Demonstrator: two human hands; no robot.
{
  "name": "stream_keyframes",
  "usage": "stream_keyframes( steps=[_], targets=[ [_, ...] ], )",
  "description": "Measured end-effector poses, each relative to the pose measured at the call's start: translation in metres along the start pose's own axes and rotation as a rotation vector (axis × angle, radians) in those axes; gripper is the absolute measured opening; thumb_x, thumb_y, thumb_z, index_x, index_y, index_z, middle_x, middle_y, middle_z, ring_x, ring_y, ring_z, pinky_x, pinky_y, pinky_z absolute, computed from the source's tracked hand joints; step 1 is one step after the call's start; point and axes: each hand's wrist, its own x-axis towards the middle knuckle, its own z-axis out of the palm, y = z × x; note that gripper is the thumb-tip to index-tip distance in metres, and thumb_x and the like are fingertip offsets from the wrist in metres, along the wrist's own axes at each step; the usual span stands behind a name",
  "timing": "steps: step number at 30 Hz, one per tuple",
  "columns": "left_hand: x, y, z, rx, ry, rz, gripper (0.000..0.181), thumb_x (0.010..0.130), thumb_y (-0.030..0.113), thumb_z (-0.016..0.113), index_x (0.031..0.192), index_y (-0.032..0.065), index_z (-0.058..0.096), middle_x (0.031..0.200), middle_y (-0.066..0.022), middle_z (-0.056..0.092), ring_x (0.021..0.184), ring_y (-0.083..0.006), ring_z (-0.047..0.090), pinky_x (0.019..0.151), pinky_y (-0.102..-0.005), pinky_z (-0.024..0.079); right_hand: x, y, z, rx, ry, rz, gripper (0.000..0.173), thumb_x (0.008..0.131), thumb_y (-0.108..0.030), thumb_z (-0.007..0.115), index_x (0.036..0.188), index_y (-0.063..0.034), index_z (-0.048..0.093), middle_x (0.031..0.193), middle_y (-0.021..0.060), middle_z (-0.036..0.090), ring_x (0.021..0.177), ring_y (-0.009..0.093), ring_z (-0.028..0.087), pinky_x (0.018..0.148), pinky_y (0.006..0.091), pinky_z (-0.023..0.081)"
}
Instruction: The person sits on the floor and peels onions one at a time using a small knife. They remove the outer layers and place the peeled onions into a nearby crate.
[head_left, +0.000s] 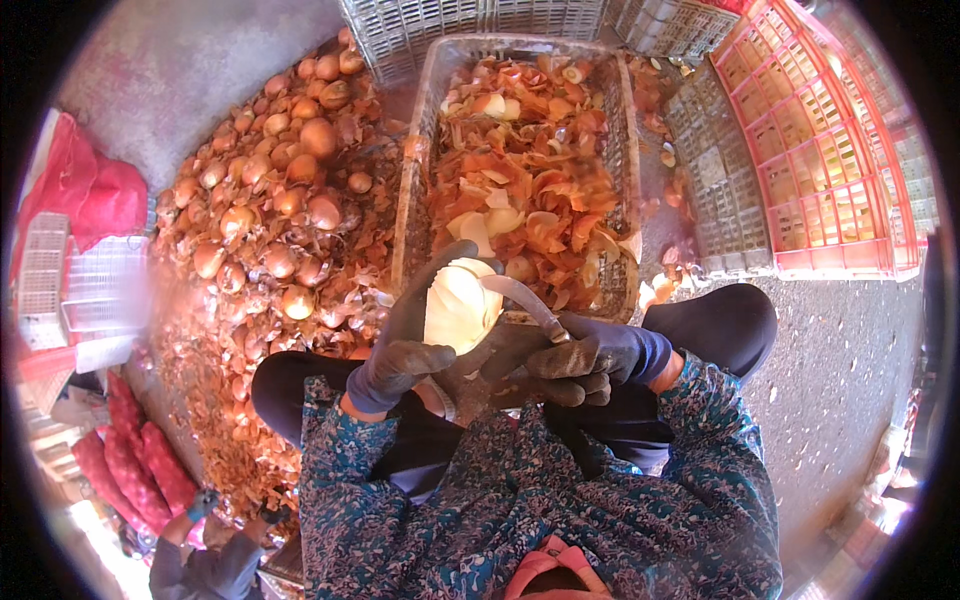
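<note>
My left hand, in a dark work glove, is closed around a pale peeled onion, fingers behind it and thumb below. My right hand, gloved too, grips a knife with a curved blade; the blade's tip meets the onion's upper right side. The knife's handle is mostly hidden in the glove. Just beyond both hands is a plastic crate full of orange-brown onion skins and pale peel pieces. Unpeeled onions lie heaped at the left.
Grey crates stand behind the skin crate. Another grey crate and a red crate holding pale things stand at the right. Loose skins litter the floor. Red mesh sacks lie at lower left, near a co-worker's gloved hands.
</note>
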Motion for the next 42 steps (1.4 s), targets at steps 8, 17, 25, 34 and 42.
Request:
stream_keyframes(
  steps=[8, 17, 25, 34, 42],
  targets=[
    [0.000, 0.002, 0.002, 0.072, 0.022, 0.023, 0.097, 0.062, 0.018, 0.077, 0.145, -0.0014, 0.030, 0.134, -0.0124, 0.048, 0.127, -0.0231, 0.044, 0.107, -0.0338, 0.034, -0.003, -0.018, 0.011, -0.025, 0.111, 0.066, 0.047, 0.095, -0.025, 0.057, 0.133, 0.0003, 0.048, 0.079, 0.0058, 0.063, 0.061, 0.007, 0.056, 0.054, 0.0216, 0.046],
    [0.000, 0.007, 0.005, -0.001, 0.009, -0.069, 0.097, 0.060, 0.017, 0.076, 0.144, -0.0012, 0.032, 0.132, -0.0108, 0.049, 0.123, -0.0209, 0.048, 0.105, -0.0325, 0.037, 0.002, 0.002, 0.001, -0.012, 0.015, -0.009, 0.053, 0.094, -0.028, 0.058, 0.138, -0.0025, 0.044, 0.061, 0.0008, 0.053, 0.046, 0.005, 0.047, 0.037, 0.0170, 0.033],
    [-0.009, 0.015, 0.006, -0.134, -0.013, -0.175, 0.097, 0.058, 0.016, 0.074, 0.143, -0.0026, 0.033, 0.134, -0.0111, 0.049, 0.124, -0.0220, 0.048, 0.107, -0.0341, 0.036, -0.005, -0.007, 0.013, 0.108, 0.017, 0.034, 0.053, 0.092, -0.028, 0.059, 0.131, 0.0065, 0.049, 0.058, 0.0007, 0.051, 0.039, 0.005, 0.042, 0.034, 0.0174, 0.031],
    [-0.006, 0.013, 0.004, 0.063, -0.003, -0.092, 0.100, 0.061, 0.029, 0.082, 0.142, -0.0023, 0.033, 0.137, -0.0160, 0.047, 0.125, -0.0252, 0.049, 0.106, -0.0377, 0.039, -0.007, -0.023, 0.012, -0.134, 0.136, 0.201, 0.049, 0.094, -0.027, 0.058, 0.134, 0.0003, 0.047, 0.076, 0.0084, 0.064, 0.054, 0.010, 0.058, 0.047, 0.0215, 0.047],
    [-0.006, 0.003, -0.001, 0.455, 0.030, 0.135, 0.095, 0.066, 0.014, 0.078, 0.146, 0.0017, 0.029, 0.134, -0.0145, 0.048, 0.124, -0.0224, 0.048, 0.104, -0.0352, 0.037, -0.004, -0.023, 0.023, -0.557, 0.326, -0.026, 0.050, 0.095, -0.027, 0.055, 0.137, -0.0022, 0.045, 0.108, 0.0155, 0.067, 0.088, 0.017, 0.066, 0.079, 0.0311, 0.053]
  ],
)
